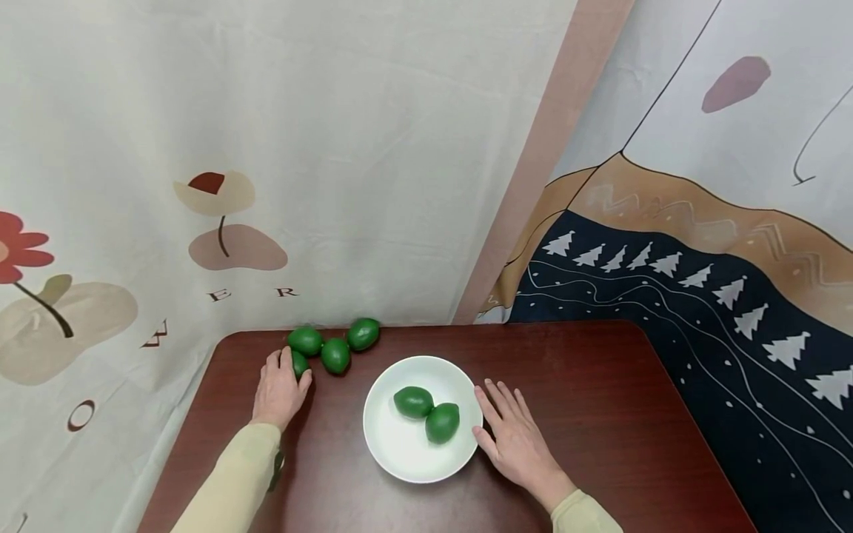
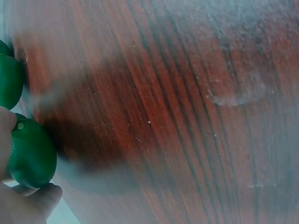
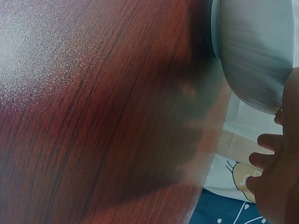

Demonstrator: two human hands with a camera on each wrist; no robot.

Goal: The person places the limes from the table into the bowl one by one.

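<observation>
My left hand is at the table's far left, its fingers and thumb around a green lime. The left wrist view shows that lime between thumb and fingers, close over the wood. Just beyond it lie three more limes, one at the back left, one in the middle and one farther right. A white bowl stands at the table's middle with two limes inside. Fingers spread and mostly straight, my right hand rests at the bowl's right rim.
The dark red wooden table has its far edge against a pale printed curtain. To the right hangs a navy cloth with white trees.
</observation>
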